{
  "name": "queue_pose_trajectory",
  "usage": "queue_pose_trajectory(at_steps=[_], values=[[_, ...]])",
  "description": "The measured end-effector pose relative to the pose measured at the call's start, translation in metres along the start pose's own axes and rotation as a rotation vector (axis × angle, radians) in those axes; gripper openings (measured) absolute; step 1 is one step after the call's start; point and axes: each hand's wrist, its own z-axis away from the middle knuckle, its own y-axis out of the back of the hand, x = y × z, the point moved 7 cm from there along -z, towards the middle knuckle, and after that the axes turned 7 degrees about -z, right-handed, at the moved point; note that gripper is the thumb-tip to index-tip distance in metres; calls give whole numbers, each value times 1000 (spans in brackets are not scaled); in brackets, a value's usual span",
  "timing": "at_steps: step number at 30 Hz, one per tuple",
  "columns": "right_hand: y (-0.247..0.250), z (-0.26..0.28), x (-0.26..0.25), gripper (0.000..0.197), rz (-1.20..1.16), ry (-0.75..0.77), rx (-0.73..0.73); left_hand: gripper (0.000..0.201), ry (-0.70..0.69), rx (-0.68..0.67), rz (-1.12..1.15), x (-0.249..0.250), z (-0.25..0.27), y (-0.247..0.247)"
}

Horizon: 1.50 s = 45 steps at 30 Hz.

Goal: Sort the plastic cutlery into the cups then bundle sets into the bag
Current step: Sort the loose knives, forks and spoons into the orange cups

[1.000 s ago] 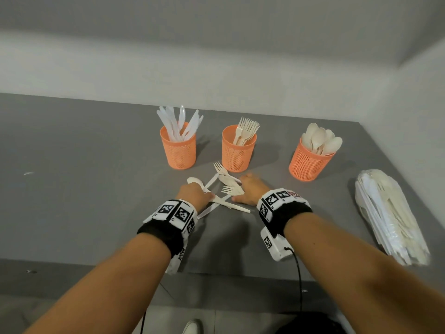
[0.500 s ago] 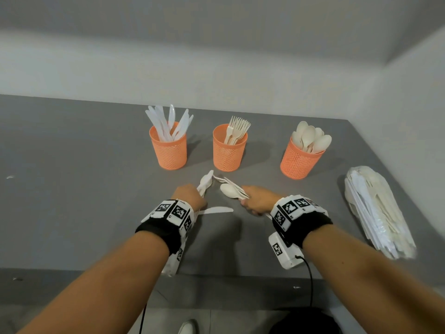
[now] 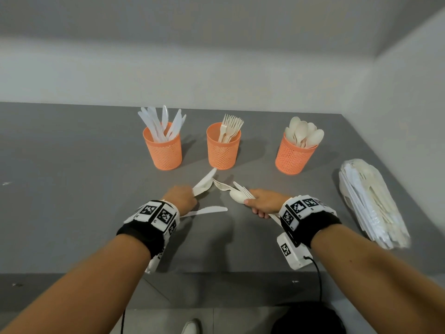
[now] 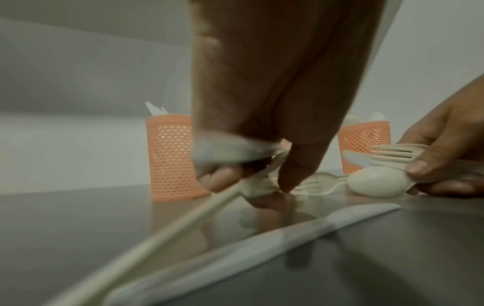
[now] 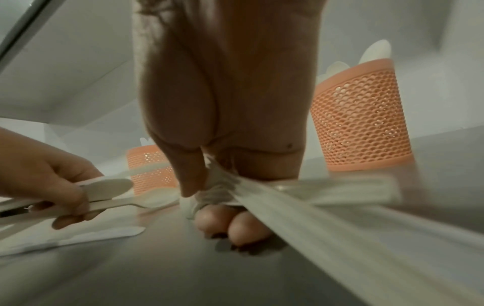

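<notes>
- Head view: three orange cups in a row on the grey table (image 3: 72, 177), already sorted by type: knife cup (image 3: 165, 150) left, fork cup (image 3: 223, 150) middle, spoon cup (image 3: 295, 156) right, each well stocked.
- Left hand (image 3: 183, 200) low on the table in front of the cups, fingers curled round a small bundle (image 3: 204, 184) of pale cutlery pointing up toward the fork cup.
- Right hand (image 3: 265, 203) just opposite, wrapped round a set (image 3: 240, 192): spoon bowl and fork tines poking out toward the left hand.
- One loose knife (image 3: 207, 210) flat on the table between the wrists, gripped by neither.
- Bag (image 3: 370, 203) at the far right, lying flat, already packed with cutlery, well apart from both hands.
- Left wrist view: blurred, yet fingers clearly closed on a long handle with the thumb tip down at the table; loose knife across the foreground; right hand at the edge pinching fork, knife tip and spoon together.
- Right wrist view: fingers clamped on pale handles streaking toward the lens; left hand at the side holding a spoon and another piece.
- Progress, as a judgement: sorting apparently done, bundling well under way, bag part full; still to go, these two handfuls, the stray knife, and whatever stays in the cups.
</notes>
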Motion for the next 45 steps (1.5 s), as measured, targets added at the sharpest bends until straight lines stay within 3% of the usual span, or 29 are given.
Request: queue_pose_trajectory(at_steps=[3, 8, 14, 18, 20, 22, 26, 31, 33, 38, 41, 45], values=[[2, 0, 3, 12, -32, 1, 4, 27, -53, 47, -17, -11, -1, -1], [0, -1, -4, 16, -22, 24, -28, 45, -162, 8, 51, -5, 5, -9], [-4, 1, -10, 10, -47, 52, -46, 33, -255, 11, -4, 12, 14, -10], [3, 7, -18, 18, -147, 109, 0, 30, -180, 21, 93, 3, 13, -15], [9, 12, -27, 18, -269, 164, 55, 27, -157, 74, 190, -1, 13, -11], [14, 17, -36, 10, -425, 223, 90, 18, -170, 213, 357, 0, 16, 6], [10, 20, -62, 24, -578, 370, 63, 22, -187, 392, 1034, 12, 29, 42], [-2, 22, -99, 39, -656, 461, 100, 4, -271, 265, 1666, 43, 32, 59], [-4, 22, -108, 44, -619, 448, 152, 13, -278, 275, 1724, 47, 29, 59], [-4, 31, -129, 32, -414, 507, 213, 24, -297, 276, 1727, 54, 26, 60], [-3, 29, -132, 51, -495, 529, 197, 18, -248, 280, 1768, 47, 21, 60], [-2, 19, -127, 36, -643, 561, 202, 32, -199, 194, 1856, 41, 13, 59]])
